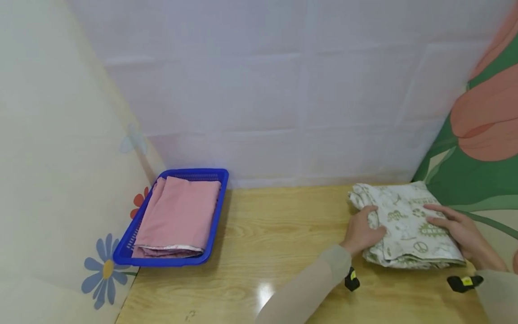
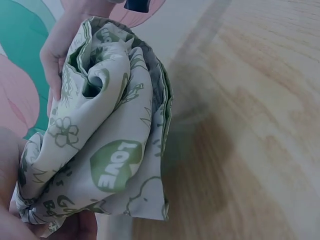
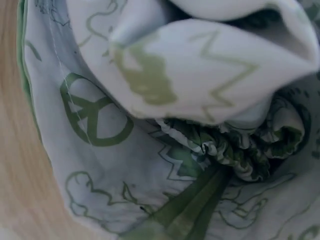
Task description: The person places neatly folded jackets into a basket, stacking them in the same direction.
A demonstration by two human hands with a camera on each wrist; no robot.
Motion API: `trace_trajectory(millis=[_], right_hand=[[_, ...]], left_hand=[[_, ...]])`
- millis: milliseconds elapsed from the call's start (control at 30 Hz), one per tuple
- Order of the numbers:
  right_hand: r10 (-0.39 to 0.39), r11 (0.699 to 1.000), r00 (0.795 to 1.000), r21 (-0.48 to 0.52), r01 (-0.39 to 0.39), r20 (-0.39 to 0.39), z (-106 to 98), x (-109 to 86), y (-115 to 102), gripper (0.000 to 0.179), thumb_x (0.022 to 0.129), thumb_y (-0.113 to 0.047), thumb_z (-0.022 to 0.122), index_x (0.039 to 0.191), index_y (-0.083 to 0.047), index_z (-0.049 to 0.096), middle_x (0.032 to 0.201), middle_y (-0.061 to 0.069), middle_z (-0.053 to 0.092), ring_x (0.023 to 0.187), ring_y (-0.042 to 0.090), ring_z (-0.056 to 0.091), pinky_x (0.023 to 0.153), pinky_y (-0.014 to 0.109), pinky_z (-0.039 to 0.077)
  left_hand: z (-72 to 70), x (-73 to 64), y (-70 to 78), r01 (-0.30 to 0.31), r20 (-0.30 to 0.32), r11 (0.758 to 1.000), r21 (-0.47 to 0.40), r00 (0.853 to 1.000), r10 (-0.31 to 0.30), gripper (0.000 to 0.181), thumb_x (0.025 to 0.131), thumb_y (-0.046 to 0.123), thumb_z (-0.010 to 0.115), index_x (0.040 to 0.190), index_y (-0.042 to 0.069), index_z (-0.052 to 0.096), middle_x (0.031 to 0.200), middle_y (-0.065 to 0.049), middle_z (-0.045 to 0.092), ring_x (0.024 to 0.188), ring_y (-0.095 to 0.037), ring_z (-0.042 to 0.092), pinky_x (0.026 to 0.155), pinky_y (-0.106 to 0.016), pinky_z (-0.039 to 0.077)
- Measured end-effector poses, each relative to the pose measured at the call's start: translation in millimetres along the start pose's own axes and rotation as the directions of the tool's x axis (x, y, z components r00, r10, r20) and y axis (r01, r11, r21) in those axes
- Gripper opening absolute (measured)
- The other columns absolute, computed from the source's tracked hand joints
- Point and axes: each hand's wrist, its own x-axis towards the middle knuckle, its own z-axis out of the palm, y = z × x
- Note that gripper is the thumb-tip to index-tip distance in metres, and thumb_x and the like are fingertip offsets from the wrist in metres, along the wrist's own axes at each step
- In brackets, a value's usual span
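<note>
A folded white cloth (image 1: 406, 225) with green print lies between both hands at the right side of the table. My left hand (image 1: 361, 233) grips its left edge, thumb on top; in the left wrist view those fingers (image 2: 86, 225) show beneath the fabric. On the opposite edge my right hand (image 1: 463, 231) holds the bundle with fingers spread over the top. Rolled layers and a "LOVE" print face the left wrist view, where a shadow falls on the wood beside the bundle. A gathered, elastic-looking edge (image 3: 235, 150) shows inside the folds in the right wrist view.
A blue plastic basket (image 1: 217, 216) at the table's left holds a folded pink cloth (image 1: 180, 211). Wood-grain tabletop (image 1: 279, 225) stretches between basket and bundle. A white sheet (image 1: 263, 90) hangs behind, and walls with flower pictures stand at both sides.
</note>
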Motion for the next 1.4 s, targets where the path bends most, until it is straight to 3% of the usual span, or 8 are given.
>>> trace_trajectory(millis=[200, 467, 567, 667, 800, 1033, 1233, 1400], right_hand=[[0.019, 1.0, 1.0, 0.006, -0.019, -0.008, 5.9, 0.2, -14.0, 0.059, 0.111, -0.042, 0.056, 0.167, -0.031, 0.038, 0.178, -0.008, -0.001, 0.162, 0.045, -0.009, 0.09, -0.003, 0.033], [0.066, 0.998, 0.997, 0.021, -0.066, -0.025, 16.9, 4.7, -34.3, 0.06, 0.109, -0.046, 0.059, 0.165, -0.034, 0.04, 0.181, 0.006, -0.001, 0.162, 0.049, -0.002, 0.091, 0.005, 0.042], [0.064, 0.998, 0.997, 0.03, -0.062, -0.044, 21.5, 5.4, -40.8, 0.06, 0.109, -0.045, 0.06, 0.165, -0.033, 0.042, 0.181, 0.009, 0.001, 0.162, 0.043, 0.013, 0.084, 0.006, 0.048], [0.058, 0.997, 0.996, 0.048, -0.055, -0.066, 27.5, 5.5, -48.6, 0.059, 0.108, -0.043, 0.062, 0.163, -0.032, 0.045, 0.181, 0.011, 0.003, 0.141, 0.018, 0.046, 0.079, 0.012, 0.054], [0.04, 0.997, 0.995, 0.066, -0.034, -0.09, 36.7, 5.2, -59.5, 0.059, 0.107, -0.041, 0.064, 0.162, -0.029, 0.047, 0.181, 0.011, 0.005, 0.106, -0.013, 0.047, 0.077, 0.016, 0.058], [0.019, 0.99, 0.995, 0.141, -0.006, -0.095, 56.8, 11.3, -77.5, 0.057, 0.107, -0.038, 0.066, 0.16, -0.026, 0.052, 0.181, 0.008, 0.004, 0.132, 0.006, 0.052, 0.077, 0.013, 0.056], [-0.031, 0.982, 0.997, 0.182, 0.045, -0.077, 75.6, 17.6, -88.9, 0.054, 0.107, -0.033, 0.067, 0.159, -0.026, 0.054, 0.18, 0.004, 0.012, 0.111, -0.01, 0.053, 0.077, 0.013, 0.055], [-0.056, 0.936, 0.997, 0.346, 0.068, -0.045, 91.7, 20.9, -98.7, 0.053, 0.105, -0.027, 0.07, 0.156, -0.022, 0.056, 0.174, 0.003, 0.028, 0.099, -0.004, 0.067, 0.072, 0.019, 0.06]], left_hand=[[-11.8, 1.7, 2.8, -0.022, 0.005, 1.0, -0.002, 1.0, 0.022, 0.06, 0.089, 0.025, 0.079, 0.144, 0.04, 0.062, 0.147, 0.011, 0.064, 0.118, -0.005, 0.062, 0.097, -0.027, 0.054], [-29.4, 2.2, 8.1, -0.043, 0.011, 0.998, -0.044, 0.999, 0.044, 0.06, 0.091, 0.019, 0.076, 0.147, 0.034, 0.06, 0.145, 0.007, 0.064, 0.059, -0.005, 0.049, 0.068, -0.021, 0.052], [-36.4, 1.3, 11.6, -0.058, 0.006, 0.997, -0.044, 0.998, 0.058, 0.06, 0.092, 0.019, 0.074, 0.148, 0.033, 0.059, 0.145, 0.006, 0.064, 0.047, -0.005, 0.041, 0.062, -0.021, 0.051], [-44.6, -0.2, 14.9, -0.058, 0.012, 0.997, -0.057, 0.998, 0.059, 0.062, 0.092, 0.017, 0.073, 0.15, 0.033, 0.058, 0.141, 0.004, 0.065, 0.043, -0.005, 0.039, 0.054, -0.022, 0.051], [-57.7, -1.7, 18.4, -0.057, 0.017, 0.997, -0.061, 0.998, 0.058, 0.064, 0.092, 0.014, 0.073, 0.151, 0.033, 0.057, 0.136, 0.004, 0.066, 0.042, -0.005, 0.04, 0.046, -0.023, 0.051], [-79.8, 0.4, 18.8, -0.073, -0.006, 0.997, -0.012, 0.997, 0.073, 0.063, 0.093, 0.014, 0.072, 0.152, 0.031, 0.057, 0.144, 0.002, 0.064, 0.042, -0.005, 0.04, 0.051, -0.023, 0.051], [-100.5, 0.5, 12.9, -0.05, 0.027, 0.999, 0.017, 0.998, 0.05, 0.065, 0.095, 0.015, 0.07, 0.155, 0.032, 0.053, 0.151, 0.002, 0.06, 0.041, -0.006, 0.039, 0.043, -0.024, 0.049], [-122.5, -3.6, 8.5, -0.052, 0.03, 0.999, 0.016, 0.998, 0.052, 0.065, 0.096, 0.015, 0.069, 0.157, 0.032, 0.051, 0.155, 0.001, 0.057, 0.041, -0.007, 0.04, 0.04, -0.022, 0.046]])
